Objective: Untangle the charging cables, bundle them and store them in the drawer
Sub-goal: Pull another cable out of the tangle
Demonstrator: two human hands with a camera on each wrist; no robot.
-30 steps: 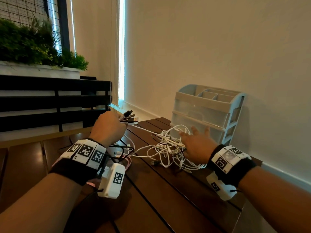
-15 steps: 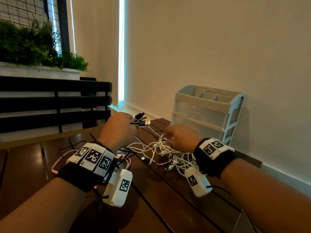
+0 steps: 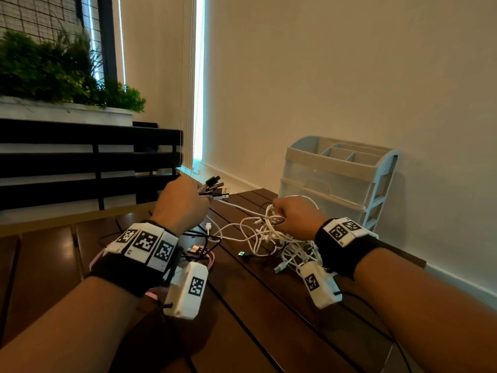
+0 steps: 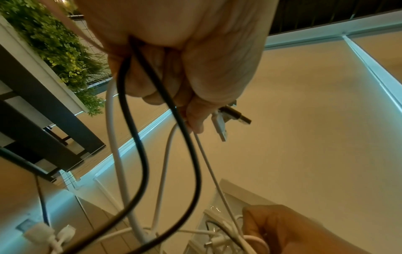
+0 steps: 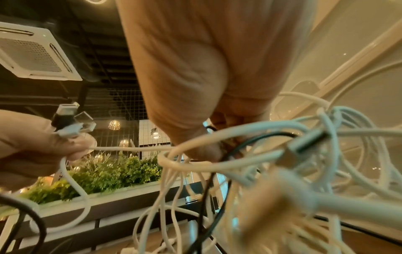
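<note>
The left hand (image 3: 183, 203) clenches a gathered cluster of plugs (image 3: 216, 188), its fingers (image 4: 193, 118) curled round several cords, while the right hand (image 3: 297, 216) grasps the white cable tangle (image 3: 265, 235) hanging just below its fingers over the worktop (image 3: 269, 305). I judge this early: ends collected (only some), knots remaining, nothing bundled, and the drawer unit (image 3: 336, 181) beyond the right fingers looks closed.
</note>
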